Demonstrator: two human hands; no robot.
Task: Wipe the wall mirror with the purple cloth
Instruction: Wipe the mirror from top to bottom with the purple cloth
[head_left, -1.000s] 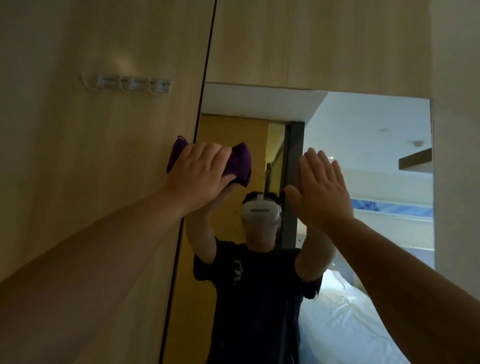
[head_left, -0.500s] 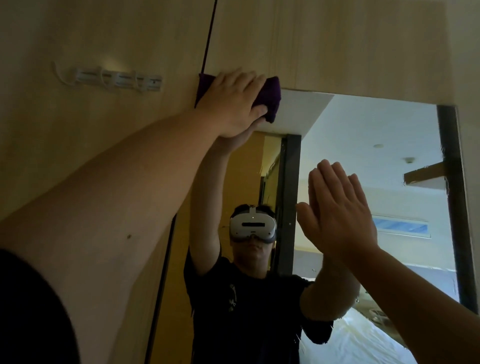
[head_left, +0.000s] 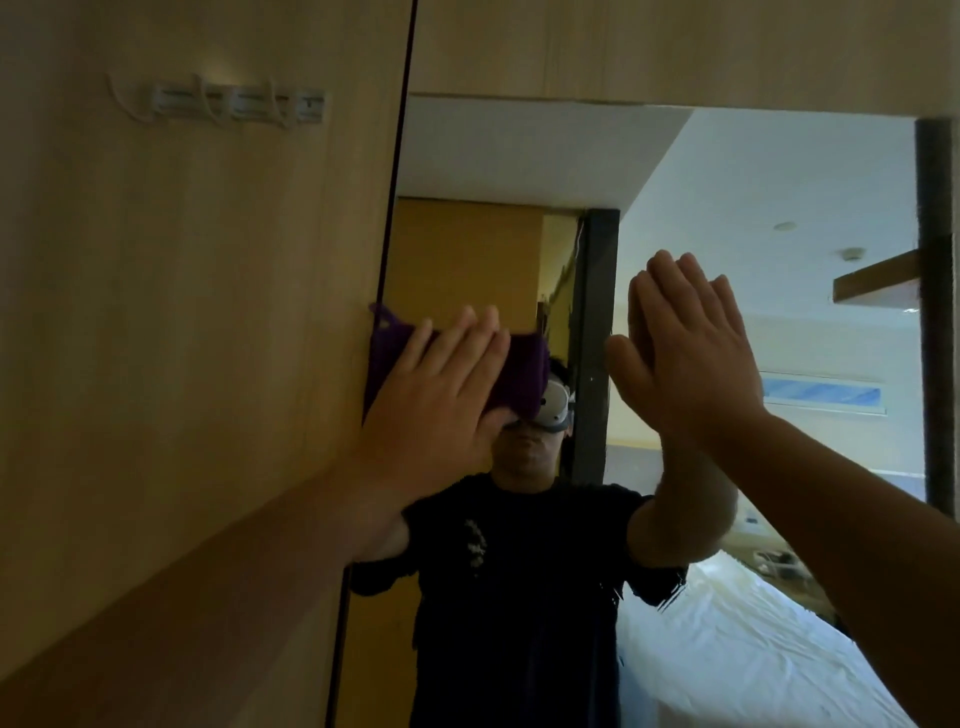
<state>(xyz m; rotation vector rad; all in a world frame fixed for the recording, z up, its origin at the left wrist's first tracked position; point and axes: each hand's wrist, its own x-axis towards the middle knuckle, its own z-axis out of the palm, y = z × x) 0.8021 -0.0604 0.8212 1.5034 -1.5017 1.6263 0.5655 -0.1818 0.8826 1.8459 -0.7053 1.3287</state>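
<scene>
cloth (head_left: 524, 376) on mirror (head_left: 779, 322), hooks (head_left: 234, 104) left

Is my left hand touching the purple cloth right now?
Touching. The head view shows the left hand spread flat over the purple cloth, pressing it against the mirror.

My left hand (head_left: 441, 410) flat on purple cloth (head_left: 524, 379) against wall mirror (head_left: 753, 218); right hand (head_left: 685, 358) open, palm on glass.

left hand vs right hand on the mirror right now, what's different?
The left hand presses the purple cloth flat against the wall mirror near its left edge; the right hand holds nothing. The left hand sits lower and tilts rightward; the right hand is higher and more upright. Whether the right palm touches the glass cannot be told. Both are open, fingers extended and close together.
</scene>
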